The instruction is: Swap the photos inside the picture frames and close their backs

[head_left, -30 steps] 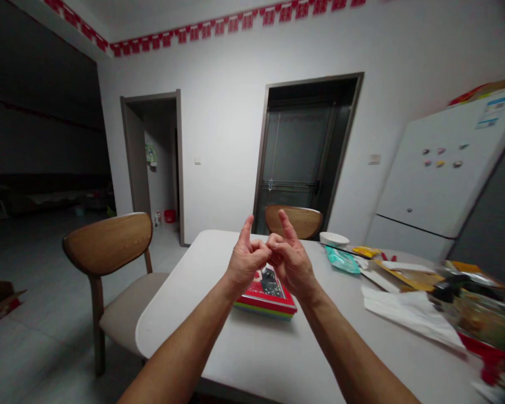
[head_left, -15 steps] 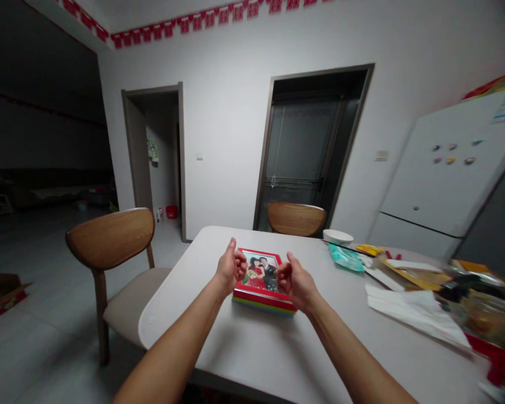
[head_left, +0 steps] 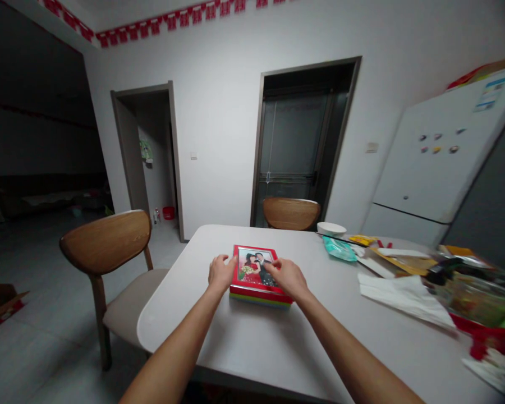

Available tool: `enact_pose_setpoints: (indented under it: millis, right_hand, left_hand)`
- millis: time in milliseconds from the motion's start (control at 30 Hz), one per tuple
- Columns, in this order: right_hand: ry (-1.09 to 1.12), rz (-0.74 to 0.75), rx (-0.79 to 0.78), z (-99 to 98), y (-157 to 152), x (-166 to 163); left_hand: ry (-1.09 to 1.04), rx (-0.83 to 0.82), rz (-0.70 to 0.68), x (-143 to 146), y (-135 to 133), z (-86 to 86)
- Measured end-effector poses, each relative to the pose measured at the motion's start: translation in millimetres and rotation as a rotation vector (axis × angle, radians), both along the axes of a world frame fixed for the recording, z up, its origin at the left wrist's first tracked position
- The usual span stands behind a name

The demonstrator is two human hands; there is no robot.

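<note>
A red picture frame (head_left: pixel 253 288) holding a photo of a couple lies face up on top of a stack with green, yellow and blue edges (head_left: pixel 258 301), on the white table. My left hand (head_left: pixel 222 272) is beside the frame's left edge, fingers apart and bent, its thumb close to the rim. Over the frame's right edge reaches my right hand (head_left: pixel 292 279), its fingertips just above or on the photo; whether they touch it I cannot tell. Its fingers are loosely bent and apart. Neither hand visibly grips anything.
On the right of the table (head_left: pixel 320 336) are a white bowl (head_left: pixel 331 229), a teal packet (head_left: pixel 339 248), white paper (head_left: pixel 404 297) and a clear container (head_left: pixel 480 297). Wooden chairs stand at the left (head_left: pixel 109 241) and far side (head_left: pixel 291 214). A fridge (head_left: pixel 429 163) is beyond.
Both hands have lowered from above the frame to its left and right sides, and their curled fingers have loosened. The view has turned slightly right. The frame and stack stay put on the table.
</note>
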State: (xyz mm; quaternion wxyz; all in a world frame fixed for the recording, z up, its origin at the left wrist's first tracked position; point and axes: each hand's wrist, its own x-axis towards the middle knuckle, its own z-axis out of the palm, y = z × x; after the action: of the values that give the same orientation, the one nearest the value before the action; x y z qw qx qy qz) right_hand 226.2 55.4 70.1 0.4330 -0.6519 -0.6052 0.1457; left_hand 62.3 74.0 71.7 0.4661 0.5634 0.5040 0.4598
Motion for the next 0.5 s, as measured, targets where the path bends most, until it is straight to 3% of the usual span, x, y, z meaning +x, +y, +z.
enact_pose_setpoints:
  millis: [67, 133, 233, 400, 500]
  right_hand:
    - [-0.083, 0.021, 0.023, -24.5, -3, 0]
    - [-0.307, 0.156, 0.055, -42.7, -8, -7]
    - [-0.527, 0.283, 0.113, -54.0, -12, -22]
    - [-0.406, 0.265, 0.18, -36.1, -18, -19]
    - [-0.246, 0.181, 0.236, -13.0, -30, 5]
  left_hand:
    - [0.076, 0.025, 0.035, -3, 5, -28.6]
    - [0.138, 0.063, 0.043, -1, 6, -50.2]
    - [0.208, 0.15, 0.079, 4, 3, -67.7]
    - [0.328, 0.33, 0.185, 3, -16, -78.2]
    - [0.443, 0.449, 0.147, 6, -24, -85.9]
